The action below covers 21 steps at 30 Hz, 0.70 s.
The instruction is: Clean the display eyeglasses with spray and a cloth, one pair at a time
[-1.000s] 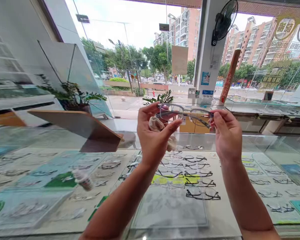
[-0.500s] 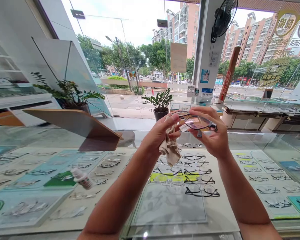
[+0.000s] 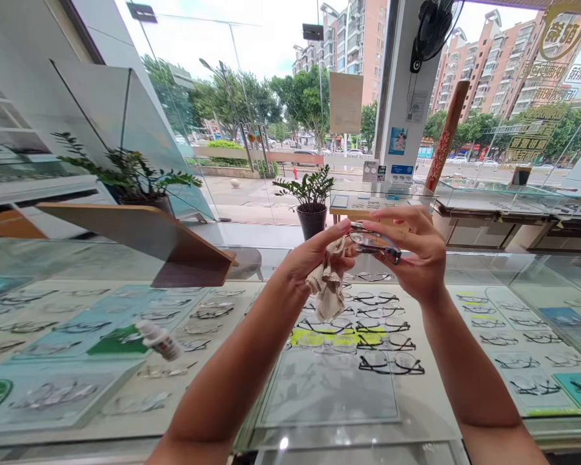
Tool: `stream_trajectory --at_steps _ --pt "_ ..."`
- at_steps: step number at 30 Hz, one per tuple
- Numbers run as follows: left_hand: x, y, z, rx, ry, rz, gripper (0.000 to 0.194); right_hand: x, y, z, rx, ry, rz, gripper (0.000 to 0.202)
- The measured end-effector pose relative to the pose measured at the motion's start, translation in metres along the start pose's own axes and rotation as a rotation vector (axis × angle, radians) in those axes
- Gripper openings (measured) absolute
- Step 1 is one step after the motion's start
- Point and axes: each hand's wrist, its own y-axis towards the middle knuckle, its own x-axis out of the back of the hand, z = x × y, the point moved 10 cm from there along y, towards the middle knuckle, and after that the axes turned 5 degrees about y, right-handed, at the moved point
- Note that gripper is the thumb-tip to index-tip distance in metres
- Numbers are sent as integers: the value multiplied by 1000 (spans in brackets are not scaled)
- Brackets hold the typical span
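Both hands are raised above a glass display counter, holding one pair of glasses (image 3: 374,244) between them. My left hand (image 3: 319,255) pinches the far end of the glasses and also holds a beige cloth (image 3: 330,297), which hangs below its fingers. My right hand (image 3: 416,255) grips the near corner of the frame with thumb and fingers. The lenses are tilted and seen nearly edge-on. On the counter, to the left of my left forearm, a white bottle (image 3: 159,340) lies on its side.
Rows of glasses (image 3: 391,363) are displayed under the counter's glass (image 3: 329,394). A tilted wooden board (image 3: 140,236) stands at the left. Beyond the counter are a potted plant (image 3: 312,219), another display case (image 3: 503,205) and a wall fan (image 3: 430,32).
The glasses have tilted from showing a lens broadly to nearly edge-on, and the fingers of my right hand have shifted on the frame. The view has moved slightly.
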Motion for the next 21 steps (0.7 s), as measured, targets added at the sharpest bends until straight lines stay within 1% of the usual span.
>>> stream_trajectory --at_steps 3,6,8,12,17,21 --pt "4 0 4 48 26 -9 24 0 1 3 -9 -17 2 30" --pt "14 5 10 77 80 -39 29 -5 3 3 -51 9 67 23" --pt "16 10 13 73 123 -31 34 -7 4 3 -73 34 105 21" --pt "5 15 22 109 172 74 41 -8 6 2 -111 53 132 19" --pt "1 11 20 107 207 64 41 -11 5 -9 -211 46 175 18" --pt "-3 9 24 114 290 90 44 -13 5 -14 -232 74 214 17"
